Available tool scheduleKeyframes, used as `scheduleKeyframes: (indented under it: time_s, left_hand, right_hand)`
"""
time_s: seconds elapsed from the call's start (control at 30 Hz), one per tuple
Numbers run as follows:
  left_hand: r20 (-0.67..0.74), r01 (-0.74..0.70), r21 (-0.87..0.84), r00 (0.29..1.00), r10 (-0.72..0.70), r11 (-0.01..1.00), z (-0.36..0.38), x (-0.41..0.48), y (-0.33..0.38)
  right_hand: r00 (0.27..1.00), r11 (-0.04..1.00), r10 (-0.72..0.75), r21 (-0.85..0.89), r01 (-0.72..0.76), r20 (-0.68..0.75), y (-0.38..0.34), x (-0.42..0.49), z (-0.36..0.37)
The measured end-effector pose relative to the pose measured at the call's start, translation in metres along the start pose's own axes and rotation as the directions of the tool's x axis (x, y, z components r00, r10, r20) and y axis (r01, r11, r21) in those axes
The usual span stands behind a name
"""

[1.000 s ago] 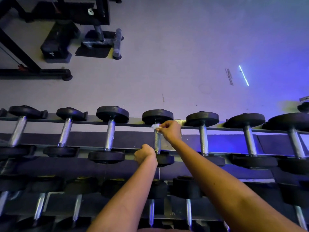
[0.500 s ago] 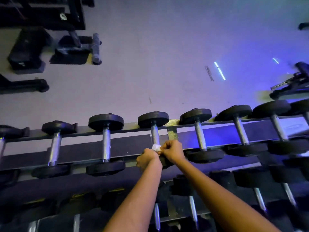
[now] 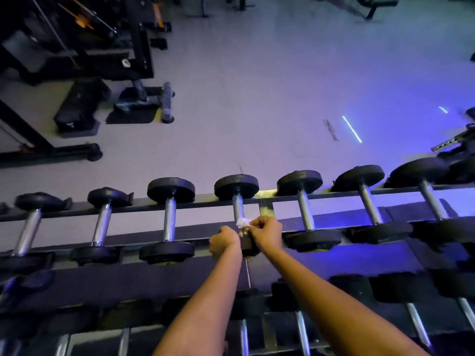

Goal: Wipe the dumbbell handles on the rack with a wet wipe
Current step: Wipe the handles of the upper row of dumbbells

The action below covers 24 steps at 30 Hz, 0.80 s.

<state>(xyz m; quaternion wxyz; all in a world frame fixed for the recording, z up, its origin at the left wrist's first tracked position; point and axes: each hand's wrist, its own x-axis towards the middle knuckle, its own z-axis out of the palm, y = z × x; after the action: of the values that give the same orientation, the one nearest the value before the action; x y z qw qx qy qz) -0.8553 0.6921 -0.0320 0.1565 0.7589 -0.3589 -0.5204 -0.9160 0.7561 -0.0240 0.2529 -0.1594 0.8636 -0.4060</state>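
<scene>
Right hand (image 3: 266,233): pinches the wet wipe (image 3: 243,222) with curled fingers, holds it against the handle.
Left hand (image 3: 223,242): curled into a fist just left of the right hand, against the near head (image 3: 249,249); grip on anything hidden, cannot tell.
Wet wipe: white, crumpled, touches the chrome handle (image 3: 237,205) low down, just above the near head.
Dumbbell (image 3: 236,186): lies across the top tier of the rack (image 3: 267,195), mid-row, far head on the far rail.
Neighbouring dumbbells (image 3: 169,219): on either side, apart from both hands.
Lower dumbbells (image 3: 390,287): below, partly hidden by the forearms.
Floor (image 3: 257,98): grey, blue light at right; dark gym machine (image 3: 77,47) at upper left.
</scene>
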Motion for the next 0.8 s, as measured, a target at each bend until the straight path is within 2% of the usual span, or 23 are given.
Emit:
scheduleKeyframes:
  time_s: [0.1, 0.2, 0.3, 0.37, 0.47, 0.6, 0.67, 0.8]
  left_hand:
    - [-0.049, -0.135, 0.086, 0.989, 0.139, 0.987, 0.000, -0.011, -0.006]
    - [-0.108, -0.320, 0.179, 0.934, 0.342, 0.931, 0.014, -0.036, -0.016]
    - [-0.154, -0.437, 0.155, 0.875, 0.459, 0.886, 0.040, -0.076, -0.025]
    - [-0.137, -0.487, 0.116, 0.855, 0.500, 0.865, 0.058, -0.103, -0.033]
    - [-0.001, -0.459, 0.037, 0.888, 0.459, 0.888, 0.081, -0.136, -0.040]
    - [0.173, -0.311, 0.193, 0.944, 0.280, 0.931, 0.107, -0.164, -0.031]
    - [0.138, -0.219, 0.227, 0.972, 0.191, 0.949, 0.118, -0.174, -0.025]
    - [0.101, -0.068, 0.089, 0.993, 0.059, 0.994, 0.141, -0.173, -0.018]
  right_hand:
    - [0.999, 0.999, -0.033, 0.000, 0.033, -0.023, 0.009, -0.005, -0.022]
    - [0.994, 0.994, -0.109, 0.026, 0.109, -0.011, 0.025, -0.007, -0.054]
    - [0.986, 0.985, -0.165, 0.053, 0.165, 0.001, 0.040, 0.001, -0.088]
    - [0.982, 0.981, -0.186, 0.056, 0.187, -0.013, 0.051, 0.007, -0.109]
    - [0.983, 0.981, -0.182, 0.065, 0.184, -0.039, 0.064, 0.023, -0.141]
    - [0.991, 0.989, -0.131, 0.074, 0.132, -0.008, 0.084, 0.045, -0.174]
    - [0.990, 0.988, -0.136, 0.080, 0.133, 0.038, 0.093, 0.051, -0.183]
    - [0.981, 0.987, -0.156, 0.057, 0.151, 0.112, 0.097, 0.057, -0.187]
